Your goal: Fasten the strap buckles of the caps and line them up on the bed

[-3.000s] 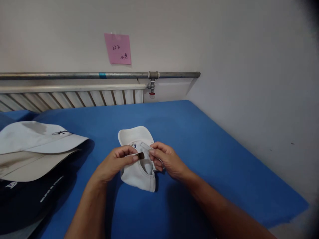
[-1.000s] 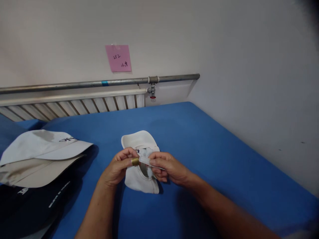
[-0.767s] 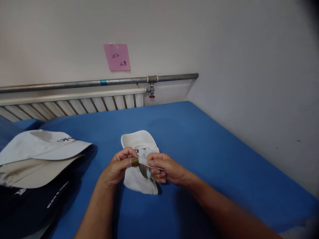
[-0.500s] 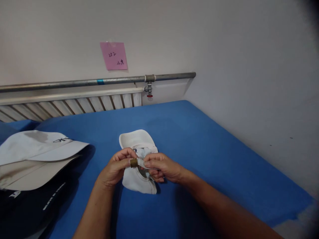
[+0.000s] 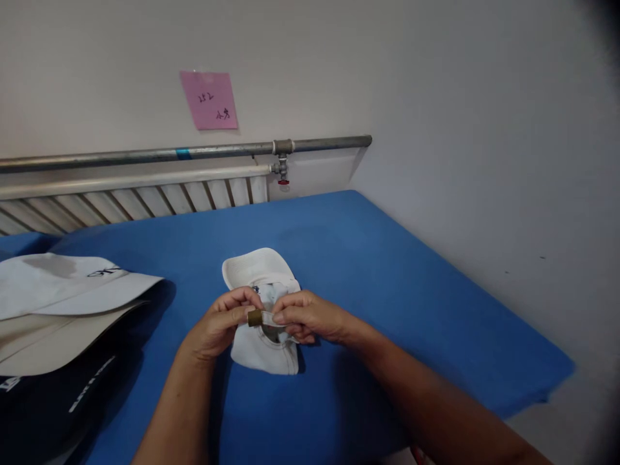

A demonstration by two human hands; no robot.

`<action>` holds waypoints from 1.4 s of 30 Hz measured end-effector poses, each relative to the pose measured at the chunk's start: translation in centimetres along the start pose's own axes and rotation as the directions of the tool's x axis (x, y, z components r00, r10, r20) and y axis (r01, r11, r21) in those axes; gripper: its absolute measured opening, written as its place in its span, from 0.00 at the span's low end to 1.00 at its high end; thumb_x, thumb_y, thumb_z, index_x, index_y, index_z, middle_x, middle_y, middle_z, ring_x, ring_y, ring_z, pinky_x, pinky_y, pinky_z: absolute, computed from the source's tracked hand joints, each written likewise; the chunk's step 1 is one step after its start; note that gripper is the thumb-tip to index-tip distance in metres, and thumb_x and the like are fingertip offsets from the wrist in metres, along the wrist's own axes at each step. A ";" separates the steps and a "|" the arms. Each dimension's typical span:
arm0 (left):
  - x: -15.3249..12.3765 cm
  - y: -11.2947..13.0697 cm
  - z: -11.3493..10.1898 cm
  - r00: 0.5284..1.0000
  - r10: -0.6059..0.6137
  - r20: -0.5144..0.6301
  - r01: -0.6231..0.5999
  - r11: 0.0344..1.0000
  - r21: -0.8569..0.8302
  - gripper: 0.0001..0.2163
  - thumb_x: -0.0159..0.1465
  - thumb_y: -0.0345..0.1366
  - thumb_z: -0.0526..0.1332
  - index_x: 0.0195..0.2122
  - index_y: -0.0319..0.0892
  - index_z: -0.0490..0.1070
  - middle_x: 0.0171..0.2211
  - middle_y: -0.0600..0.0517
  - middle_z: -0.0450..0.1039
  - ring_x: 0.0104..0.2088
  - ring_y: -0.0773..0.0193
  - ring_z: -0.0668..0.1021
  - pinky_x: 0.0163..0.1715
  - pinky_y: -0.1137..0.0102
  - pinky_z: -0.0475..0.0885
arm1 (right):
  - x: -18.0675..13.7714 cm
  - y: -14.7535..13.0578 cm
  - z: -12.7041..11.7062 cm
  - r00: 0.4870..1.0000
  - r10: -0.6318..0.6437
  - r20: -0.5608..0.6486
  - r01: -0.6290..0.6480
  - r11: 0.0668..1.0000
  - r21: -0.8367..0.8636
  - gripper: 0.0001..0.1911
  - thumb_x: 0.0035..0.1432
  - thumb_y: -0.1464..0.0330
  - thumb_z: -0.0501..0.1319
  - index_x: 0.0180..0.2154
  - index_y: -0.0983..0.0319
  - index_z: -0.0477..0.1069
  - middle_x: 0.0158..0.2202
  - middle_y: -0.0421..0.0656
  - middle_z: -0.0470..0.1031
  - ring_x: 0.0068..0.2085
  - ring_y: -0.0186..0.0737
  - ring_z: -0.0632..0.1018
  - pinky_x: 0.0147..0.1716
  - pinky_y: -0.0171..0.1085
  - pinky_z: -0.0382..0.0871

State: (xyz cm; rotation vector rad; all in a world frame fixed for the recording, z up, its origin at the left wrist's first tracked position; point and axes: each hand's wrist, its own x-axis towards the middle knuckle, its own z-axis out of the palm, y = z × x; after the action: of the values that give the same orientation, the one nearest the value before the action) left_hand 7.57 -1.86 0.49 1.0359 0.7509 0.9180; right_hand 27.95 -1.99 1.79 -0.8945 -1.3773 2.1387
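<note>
A white cap (image 5: 256, 268) lies on the blue table (image 5: 368, 271), its back opening facing me and its brim pointing away. My left hand (image 5: 220, 326) pinches the brass buckle (image 5: 254, 317) of the cap's back strap. My right hand (image 5: 305, 316) pinches the white strap (image 5: 268, 318) right beside the buckle, fingers curled. Both hands meet over the cap's rear opening.
A stack of caps (image 5: 58, 303), white, beige and dark, lies at the left. A radiator (image 5: 135, 197) and a metal pipe (image 5: 194, 153) run along the wall, with a pink note (image 5: 208, 100) above. The table's right edge borders the wall.
My right hand has slid along the strap toward the buckle, so the stretch of strap showing between my hands is shorter. The view has shifted slightly.
</note>
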 end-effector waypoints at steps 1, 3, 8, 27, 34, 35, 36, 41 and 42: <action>0.0 0.1 0.0 1.000 0.000 -0.005 0.001 1.000 0.006 0.11 0.49 0.40 0.72 0.27 0.39 0.76 0.22 0.53 0.73 0.23 0.69 0.73 0.26 0.75 0.65 | 0.0 0.0 0.0 1.000 -0.002 -0.002 0.002 1.000 0.003 0.06 0.51 0.67 0.61 0.29 0.62 0.67 0.14 0.29 0.56 0.14 0.23 0.55 0.12 0.25 0.49; -0.1 0.2 0.1 1.000 -0.005 -0.020 0.006 1.000 0.016 0.11 0.48 0.40 0.72 0.26 0.39 0.76 0.21 0.54 0.72 0.23 0.70 0.72 0.26 0.76 0.64 | -0.1 0.0 -0.1 1.000 -0.012 -0.001 0.012 1.000 0.013 0.06 0.51 0.66 0.61 0.30 0.62 0.67 0.15 0.29 0.56 0.14 0.23 0.55 0.12 0.25 0.49; -0.2 0.5 0.4 0.999 -0.024 -0.035 0.026 0.999 0.031 0.11 0.48 0.39 0.72 0.25 0.38 0.75 0.20 0.54 0.71 0.22 0.70 0.70 0.25 0.76 0.63 | -0.1 0.0 -0.1 0.999 -0.031 -0.017 0.030 0.999 -0.017 0.04 0.52 0.68 0.60 0.30 0.63 0.67 0.15 0.30 0.57 0.14 0.24 0.56 0.12 0.26 0.50; -0.3 0.7 0.4 0.995 0.017 -0.096 -0.013 0.999 0.045 0.07 0.49 0.34 0.71 0.27 0.39 0.76 0.22 0.55 0.71 0.24 0.70 0.70 0.26 0.76 0.62 | 0.3 0.6 0.2 0.991 -0.111 -0.070 0.110 0.994 -0.023 0.07 0.53 0.66 0.62 0.31 0.63 0.69 0.16 0.30 0.60 0.13 0.22 0.59 0.11 0.26 0.52; -0.4 0.7 -0.2 0.996 0.042 0.077 -0.044 0.999 0.029 0.10 0.49 0.36 0.70 0.33 0.39 0.77 0.27 0.51 0.75 0.28 0.67 0.73 0.29 0.75 0.67 | 0.2 0.6 0.3 0.995 -0.090 -0.037 0.092 0.994 0.051 0.07 0.53 0.66 0.63 0.31 0.63 0.69 0.17 0.31 0.62 0.14 0.23 0.59 0.12 0.26 0.52; -0.5 0.7 -0.3 0.993 0.045 0.113 -0.048 0.999 0.018 0.13 0.47 0.36 0.71 0.34 0.39 0.77 0.28 0.51 0.75 0.28 0.66 0.74 0.29 0.75 0.67 | 0.2 0.6 0.3 0.996 -0.085 -0.031 0.086 0.995 0.057 0.07 0.54 0.66 0.62 0.31 0.63 0.69 0.17 0.31 0.62 0.14 0.23 0.59 0.12 0.26 0.52; -0.6 0.7 -0.4 0.989 0.043 0.138 -0.046 0.999 0.013 0.15 0.46 0.35 0.71 0.35 0.39 0.77 0.29 0.51 0.76 0.29 0.66 0.74 0.28 0.75 0.68 | 0.2 0.6 0.3 0.996 -0.081 -0.031 0.082 0.995 0.060 0.06 0.54 0.66 0.62 0.31 0.63 0.69 0.17 0.31 0.62 0.14 0.23 0.59 0.12 0.26 0.52; -0.8 0.5 -0.6 0.990 0.012 0.140 -0.019 0.999 0.048 0.14 0.47 0.30 0.72 0.36 0.41 0.76 0.29 0.52 0.74 0.28 0.68 0.75 0.28 0.77 0.68 | 0.3 0.8 0.3 0.996 -0.089 -0.024 0.091 0.994 0.061 0.06 0.53 0.66 0.62 0.30 0.63 0.68 0.16 0.30 0.61 0.14 0.23 0.59 0.11 0.25 0.52; -0.8 0.5 -0.6 0.991 0.022 0.129 -0.029 0.998 0.050 0.13 0.48 0.30 0.72 0.35 0.41 0.76 0.29 0.52 0.74 0.28 0.68 0.74 0.28 0.77 0.69 | 0.3 0.8 0.3 0.996 -0.091 -0.015 0.092 0.994 0.067 0.06 0.52 0.66 0.62 0.30 0.63 0.68 0.16 0.30 0.61 0.14 0.23 0.59 0.11 0.25 0.52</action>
State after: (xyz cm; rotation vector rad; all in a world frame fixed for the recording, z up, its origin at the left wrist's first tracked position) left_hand 6.61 -2.22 0.78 1.1414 0.6578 0.8485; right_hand 27.55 -2.27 1.08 -0.8013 -1.3071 2.0947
